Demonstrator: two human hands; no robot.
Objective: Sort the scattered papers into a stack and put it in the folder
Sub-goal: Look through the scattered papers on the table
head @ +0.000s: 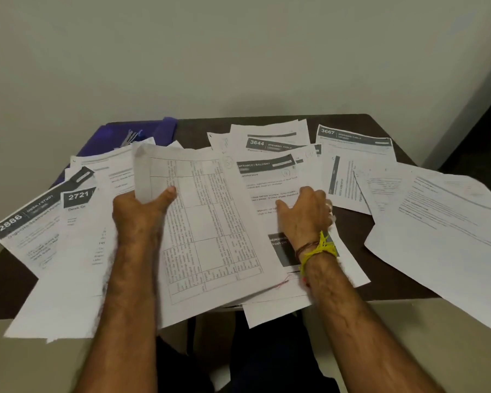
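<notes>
- At the far left the sheets headed 2886 (26,222) and 2721 (78,198) overlap and hang past the edge of the dark table (196,129); we judge they should be slid inward before lifting, so none slips to the floor.
- Behind them the purple folder (142,134) lies at the table's back left, partly buried under paper; it will need uncovering before the stack goes in.
- Our left hand (142,217) is clamped on the table-printed sheet (199,222), thumb on top, fingers beneath. We would keep this as the base of the stack and hold it low, because it bends easily.
- Our right hand (306,214) rests on the Entrance/Balcony sheet (267,177), its fingers loosely bent and gripping nothing that we can see; dragging that sheet under the left thumb looks like the next move.
- Sheets 3644 (267,143) and 3667 (352,137) and the loose pages at the far right (437,222) remain scattered, well apart from the folder.
</notes>
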